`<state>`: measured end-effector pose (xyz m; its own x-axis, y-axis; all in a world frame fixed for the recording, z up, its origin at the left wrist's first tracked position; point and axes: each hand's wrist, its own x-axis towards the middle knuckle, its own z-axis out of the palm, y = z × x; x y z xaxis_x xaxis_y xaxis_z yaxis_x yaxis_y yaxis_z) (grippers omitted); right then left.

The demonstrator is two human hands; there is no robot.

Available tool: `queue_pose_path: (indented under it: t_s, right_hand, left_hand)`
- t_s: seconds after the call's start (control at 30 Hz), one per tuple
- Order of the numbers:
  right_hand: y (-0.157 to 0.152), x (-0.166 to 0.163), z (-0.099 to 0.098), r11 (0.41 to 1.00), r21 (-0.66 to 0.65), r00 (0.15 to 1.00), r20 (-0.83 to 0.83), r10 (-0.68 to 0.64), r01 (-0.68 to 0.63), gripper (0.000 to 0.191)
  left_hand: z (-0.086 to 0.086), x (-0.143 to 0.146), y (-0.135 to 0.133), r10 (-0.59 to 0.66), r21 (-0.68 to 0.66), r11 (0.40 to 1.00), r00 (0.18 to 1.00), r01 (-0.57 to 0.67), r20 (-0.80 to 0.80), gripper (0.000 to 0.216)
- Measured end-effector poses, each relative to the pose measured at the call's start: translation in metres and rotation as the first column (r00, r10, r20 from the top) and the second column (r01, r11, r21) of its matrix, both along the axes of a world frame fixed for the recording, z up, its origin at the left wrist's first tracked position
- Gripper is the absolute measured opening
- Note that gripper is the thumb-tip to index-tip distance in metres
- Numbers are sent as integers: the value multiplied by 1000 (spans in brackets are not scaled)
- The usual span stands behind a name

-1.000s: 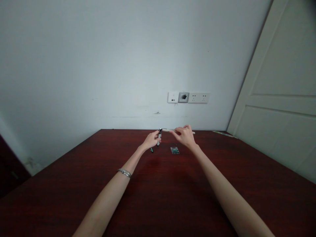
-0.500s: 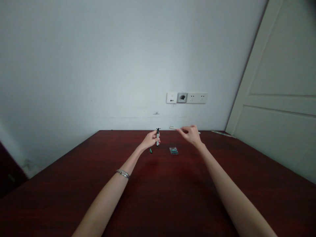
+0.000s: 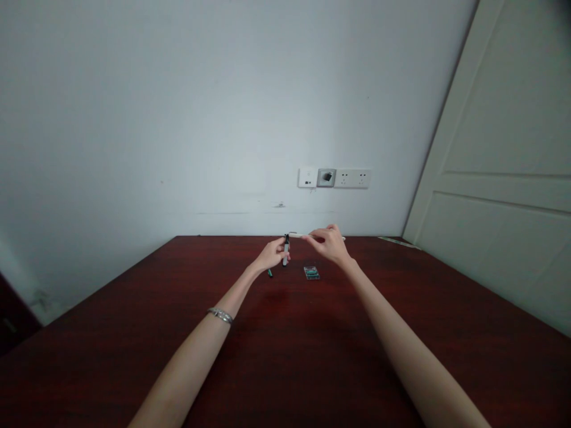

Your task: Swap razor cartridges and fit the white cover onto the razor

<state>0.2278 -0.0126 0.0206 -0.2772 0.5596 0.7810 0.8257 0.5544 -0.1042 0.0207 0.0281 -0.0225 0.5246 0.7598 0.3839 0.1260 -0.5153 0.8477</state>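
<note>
Head view: right hand (image 3: 329, 244) and the slim white stick (image 3: 300, 235) in it have shifted left since the frame half a second earlier, closing a visible gap to the razor (image 3: 286, 251). Both forearms extend from the near edge of the desk (image 3: 285, 362) toward its far edge and converge near that edge's middle. The left hand (image 3: 271, 255), a silver bracelet (image 3: 220, 315) on its forearm, is closed around the razor's grey-and-black handle, thumb and fingers curled, head end uppermost. The right hand is bent over the stick, pinching it between thumb and fingers; the stick lies nearly parallel to the far edge, its left tip at the razor head. Whether the two touch cannot be told.

Any print on the clear case (image 3: 311, 273) is too small to read. The case, with green contents, lies on the desk between the hands, on their near side. A small green-and-black piece (image 3: 270, 273) lies just nearside of the left hand.
</note>
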Motion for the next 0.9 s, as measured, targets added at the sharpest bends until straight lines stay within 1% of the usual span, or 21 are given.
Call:
queue_pose_path:
  t_s: [0.13,0.27,0.37,0.47,0.57,0.63,0.8,0.9]
  right_hand:
    - [-1,-15,0,999,3,999,4,44,-44,44]
    - [7,-5,-10,1000,-20,999,-52,6,-7,46]
    - [10,5,-14,998,-46,996,-78,-49,45,50]
    - [7,0,-12,998,-53,997,-64,-39,36,51]
    - [3,-11,-7,999,-31,999,-42,26,-27,48]
    - [3,-13,-6,999,-14,998,-45,45,-46,47]
    - [7,0,-11,1000,-6,996,-85,6,-7,48]
    - [6,-2,-9,1000,-3,997,-75,15,-15,47]
  left_hand:
    - [-1,0,1,17,36,999,1000,-17,-9,27]
    - [2,-4,3,7,23,1000,1000,-7,24,17]
    - [2,-8,5,36,-16,999,999,-35,28,14]
    - [-3,-9,7,53,-12,999,999,-53,9,16]
    - [-5,-5,7,26,23,999,1000,-25,-12,22]
    - [-5,-2,6,4,40,999,1000,-3,-11,25]
    - [0,-2,2,-8,25,1000,1000,8,7,16]
    - [-2,-2,1,16,12,1000,1000,-16,-21,17]
